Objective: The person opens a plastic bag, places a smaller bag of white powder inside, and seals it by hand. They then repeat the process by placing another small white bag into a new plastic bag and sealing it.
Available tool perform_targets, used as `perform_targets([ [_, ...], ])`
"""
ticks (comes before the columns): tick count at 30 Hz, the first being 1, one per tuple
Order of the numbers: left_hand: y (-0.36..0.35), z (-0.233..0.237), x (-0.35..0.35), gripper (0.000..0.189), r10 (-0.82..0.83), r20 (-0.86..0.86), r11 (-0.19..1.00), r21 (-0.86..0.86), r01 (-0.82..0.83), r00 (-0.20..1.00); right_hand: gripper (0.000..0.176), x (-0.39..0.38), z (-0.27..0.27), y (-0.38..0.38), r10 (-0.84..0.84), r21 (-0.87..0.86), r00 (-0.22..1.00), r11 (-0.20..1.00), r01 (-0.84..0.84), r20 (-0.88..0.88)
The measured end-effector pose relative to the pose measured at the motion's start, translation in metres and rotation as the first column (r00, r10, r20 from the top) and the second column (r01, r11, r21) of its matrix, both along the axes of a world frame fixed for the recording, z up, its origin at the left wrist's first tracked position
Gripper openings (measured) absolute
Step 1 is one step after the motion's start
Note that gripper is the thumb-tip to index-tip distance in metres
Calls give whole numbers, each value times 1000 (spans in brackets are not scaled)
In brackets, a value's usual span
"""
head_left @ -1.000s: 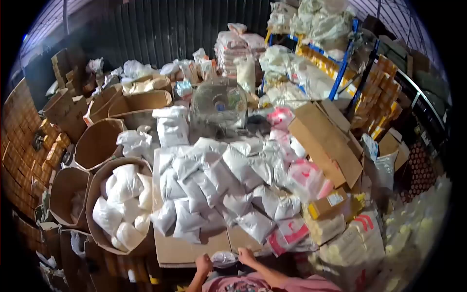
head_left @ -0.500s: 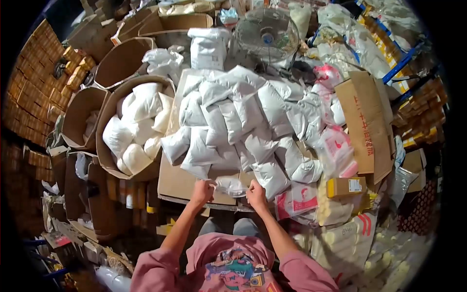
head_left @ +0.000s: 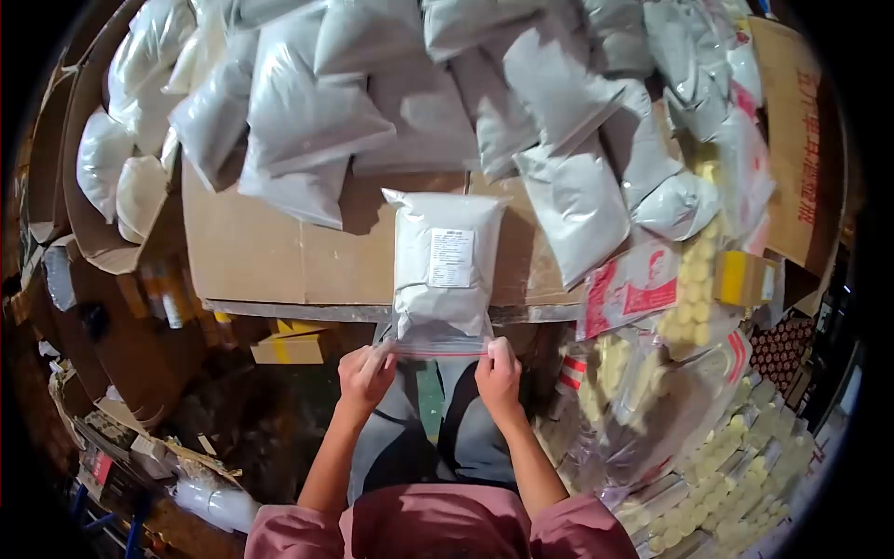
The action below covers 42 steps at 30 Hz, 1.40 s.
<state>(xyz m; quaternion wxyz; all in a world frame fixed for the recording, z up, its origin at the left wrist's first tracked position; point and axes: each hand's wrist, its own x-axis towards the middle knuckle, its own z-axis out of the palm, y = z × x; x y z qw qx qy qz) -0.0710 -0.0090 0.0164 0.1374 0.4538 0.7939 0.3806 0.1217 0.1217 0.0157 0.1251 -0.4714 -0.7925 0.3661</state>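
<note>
A clear zip-lock bag [head_left: 442,303] filled with white powder lies on the cardboard at the table's front edge, a printed white label [head_left: 451,258] facing up. Its red-striped zip end hangs over the edge toward me. My left hand [head_left: 366,375] pinches the left corner of that end, while my right hand [head_left: 499,374] grips the right corner; both sets of fingers are closed. Beyond it, many similar white bags [head_left: 307,102] are heaped on the table.
Cardboard [head_left: 279,252] covers the table top. To the left stands a carton [head_left: 88,214] holding white bags. Right of the table are a small yellow-and-brown box [head_left: 745,279], a red-and-white plastic bag [head_left: 633,284] and packs of pale round items [head_left: 736,475].
My view has tipped down and closer. The bag between my hands now lies flat with its label showing, and its zip end is drawn toward me past the table edge.
</note>
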Motion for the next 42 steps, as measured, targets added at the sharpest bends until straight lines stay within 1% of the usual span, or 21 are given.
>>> perform_targets([
  [5, -20, -43, 29, 25, 135, 39, 985, 99, -139, 990, 15, 20, -33, -9, 74, 104, 994, 992, -66, -83],
  [7, -20, -53, 42, 22, 246, 108, 963, 89, -256, 963, 15, 26, -38, -10, 53, -3, 993, 999, -53, -110],
  [8, -24, -62, 48, 25, 238, 97, 960, 127, -249, 966, 13, 23, -35, -8, 9, -84, 989, 996, -22, -151],
  [9, -27, -67, 56, 27, 316, 221, 934, 96, -343, 923, 19, 32, -35, -12, -74, -310, 978, 951, 11, -194],
  [11, -27, -63, 71, 31, 457, 449, 861, -8, -508, 768, 33, 38, -24, -13, -476, -748, 822, 657, 96, -312],
  [12, -22, -53, 69, 36, 444, 583, 863, -72, -501, 680, 47, 34, -20, -8, -590, -859, 720, 511, -17, -365],
  [13, -16, -52, 70, 33, 495, 653, 815, -120, -566, 574, 39, 31, -12, -4, -589, -886, 745, 464, -6, -313],
  [16, -11, -45, 65, 21, 503, 723, 830, -251, -498, 474, 15, 29, -15, 1, -496, -867, 856, 480, 133, -143],
  [22, 2, -43, 61, 18, 437, 569, 875, -88, -477, 697, 20, 23, -15, 2, -598, -889, 797, 409, 208, -89],
  [24, 0, -47, 62, 20, 440, 449, 875, -23, -483, 778, 19, 23, -13, 7, -581, -887, 808, 419, 195, -97],
  [26, 0, -51, 61, 19, 451, 166, 890, -8, -456, 877, 20, 20, -11, 11, -567, -880, 815, 439, 180, -116],
  [27, 4, -53, 60, 19, 468, 14, 884, -5, -468, 884, 21, 20, -10, 14, -554, -892, 828, 415, 180, -91],
  [30, 1, -55, 56, 17, 446, -153, 891, -16, -453, 882, 25, 19, -6, 20, -532, -913, 845, 366, 178, -49],
  [33, -4, -60, 55, 22, 506, -115, 853, -79, -516, 855, 25, 22, -5, 23, -458, -918, 889, 360, 168, -17],
  [34, -6, -61, 59, 22, 571, 46, 818, -109, -564, 820, 23, 22, -5, 23, -451, -911, 892, 378, 167, -23],
  [35, -5, -59, 65, 17, 617, 368, 769, -95, -632, 695, 22, 24, -4, 22, -415, -882, 908, 448, 147, -60],
  [36, -1, -55, 72, 17, 653, 531, 710, -178, -682, 541, 20, 27, -5, 21, -377, -847, 921, 517, 124, -95],
  [38, 3, -42, 90, 32, 650, 734, 641, -388, -662, 199, 14, 31, -10, 14, -352, -776, 920, 624, 94, -172],
  [39, 2, -37, 104, 37, 609, 778, 693, -426, -581, 156, 13, 32, -12, 11, -364, -766, 916, 634, 110, -169],
  [40, -5, -37, 111, 42, 434, 897, 840, -367, -400, 88, 13, 33, -14, 7, -375, -755, 912, 643, 126, -166],
  [42, 7, -39, 137, 42, 136, 987, 884, -158, -439, -82, 9, 33, -16, 3, -404, -741, 902, 650, 169, -149],
])
